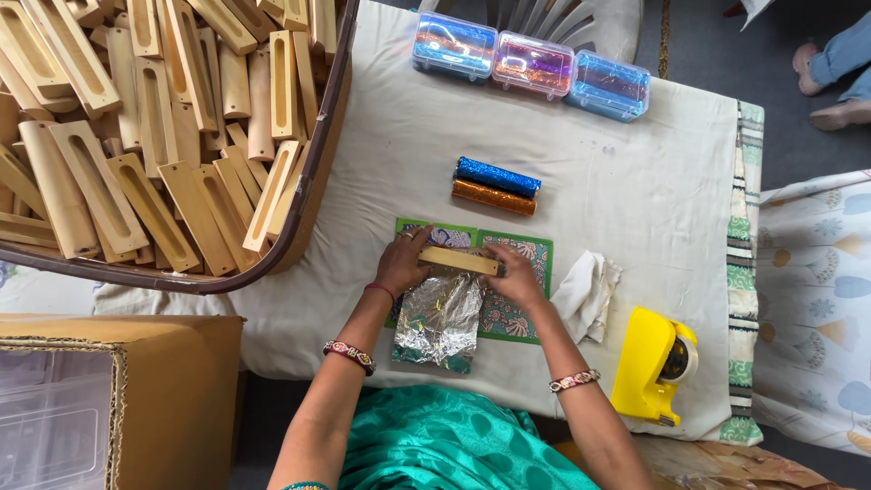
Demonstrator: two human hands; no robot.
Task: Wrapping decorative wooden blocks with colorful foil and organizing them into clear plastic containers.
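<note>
Wooden block (459,260): lies across silver foil (439,318) on patterned mats (522,318), mid-bench (635,200). Left hand (402,263) and right hand (513,275) fingers pinch its two ends. Likely light, stiff, unbreakable; hold by the ends. The foil looks thin and tears easily.

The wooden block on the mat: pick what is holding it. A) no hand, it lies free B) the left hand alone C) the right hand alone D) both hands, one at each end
D: the left hand grips one end of the wooden block and the right hand grips the other, above a crinkled sheet of silver foil.
</note>
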